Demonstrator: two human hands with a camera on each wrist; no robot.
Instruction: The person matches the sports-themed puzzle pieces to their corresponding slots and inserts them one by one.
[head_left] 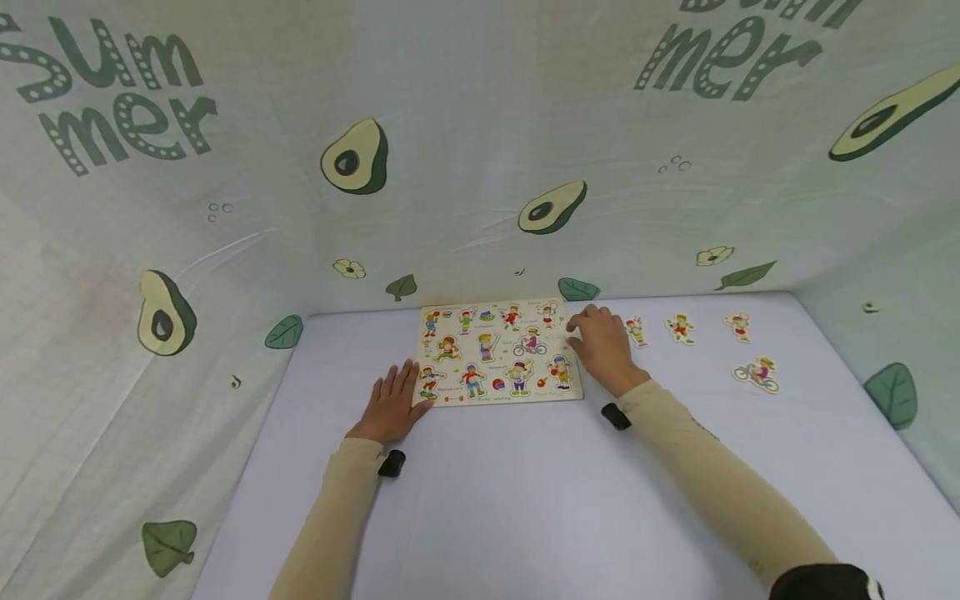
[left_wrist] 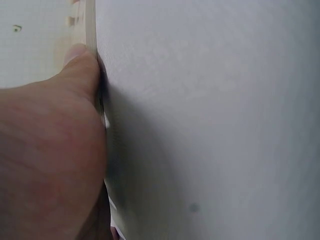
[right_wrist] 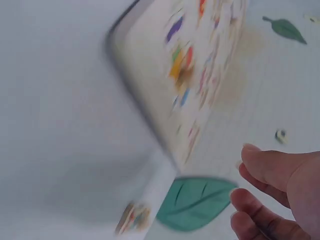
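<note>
A wooden puzzle board (head_left: 501, 392) printed with children playing sports lies flat at the back of the table. My left hand (head_left: 386, 406) rests at its left edge, fingers spread on the table and the thumb (left_wrist: 82, 65) touching the front left corner. Over the board's right edge hovers my right hand (head_left: 602, 346), its fingers lightly bent. In the right wrist view, the thumb (right_wrist: 267, 165) and fingers stand apart with nothing between them. Right of this hand lie puzzle pieces: a small child figure (head_left: 636, 332), a footballer (head_left: 680, 328), another child figure (head_left: 738, 327) and a cyclist (head_left: 757, 375).
A white table (head_left: 510, 500) stretches out in front of the board. Behind it and at both sides hangs a pale cloth (head_left: 450, 233) printed with avocados and leaves. Each wrist wears a small black device, one near the left cuff (head_left: 392, 463).
</note>
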